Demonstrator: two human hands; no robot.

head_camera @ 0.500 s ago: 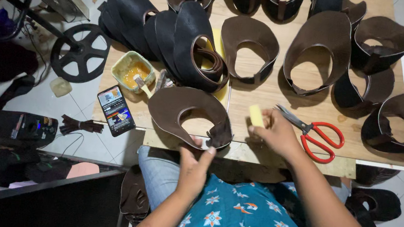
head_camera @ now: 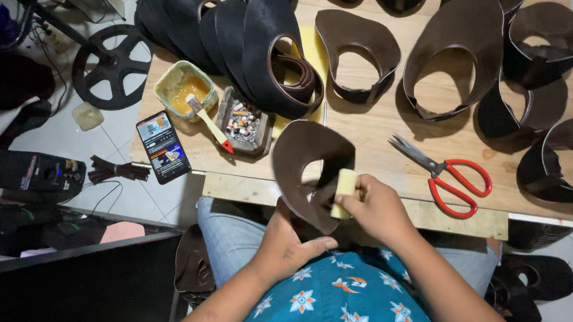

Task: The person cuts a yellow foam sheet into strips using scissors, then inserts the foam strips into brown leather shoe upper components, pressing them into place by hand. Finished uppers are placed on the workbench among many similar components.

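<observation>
A dark brown curved leather piece point(head_camera: 307, 161) is tilted up at the near edge of the wooden table point(head_camera: 384, 163). My left hand point(head_camera: 289, 245) grips its lower edge from below, just above my lap. My right hand point(head_camera: 376, 208) pinches a small pale yellow block point(head_camera: 345, 188) and presses it against the leather piece's right side.
Many more brown and black leather pieces point(head_camera: 370, 57) cover the table's back. Red-handled scissors point(head_camera: 450, 175) lie right of my hands. A glue bowl point(head_camera: 185, 89) with a brush point(head_camera: 209, 124), a small tray of bits point(head_camera: 242, 123) and a phone point(head_camera: 163, 146) sit at the left.
The leather piece has been lifted from lying flat on the table and turned upright toward me. My right hand has brought the yellow block down against it.
</observation>
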